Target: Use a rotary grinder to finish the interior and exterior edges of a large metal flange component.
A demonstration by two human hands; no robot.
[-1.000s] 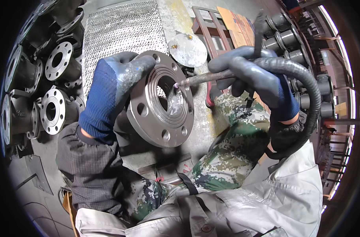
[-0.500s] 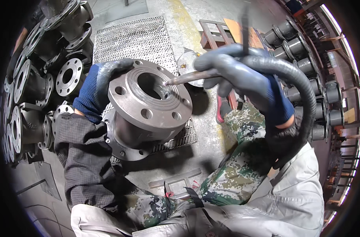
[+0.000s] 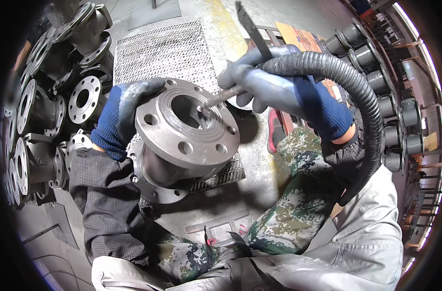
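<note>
A grey flanged valve body [image 3: 155, 131] stands in front of me, its round drilled flange tilted up toward me. My gloved left hand [image 3: 128, 104] is closed on the flange's left rim, the thumb lying over the edge near a bolt hole. My right hand [image 3: 269, 80], also gloved, grips a slim rod-shaped grinder [image 3: 223, 97]. Its tip rests at the right inner edge of the bore; whether it touches metal is hard to see. A thick black ribbed hose [image 3: 361, 87] arches from that hand over my right forearm. A dark flat strip [image 3: 252, 29] sticks up from the same grip.
Several similar valve bodies [image 3: 36, 106] are stacked at the left. More dark flanged parts [image 3: 376, 82] line the right. A ribbed metal mat [image 3: 165, 53] lies on the floor beyond the workpiece. A reddish stand with cardboard [image 3: 298, 36] is at the far right. My camouflage-clad knee [image 3: 289, 194] is close by.
My right hand has shifted left with the grinder, and the dark strip now leans left instead of upright. The hose has swung higher. The flange has moved slightly right and down in view.
</note>
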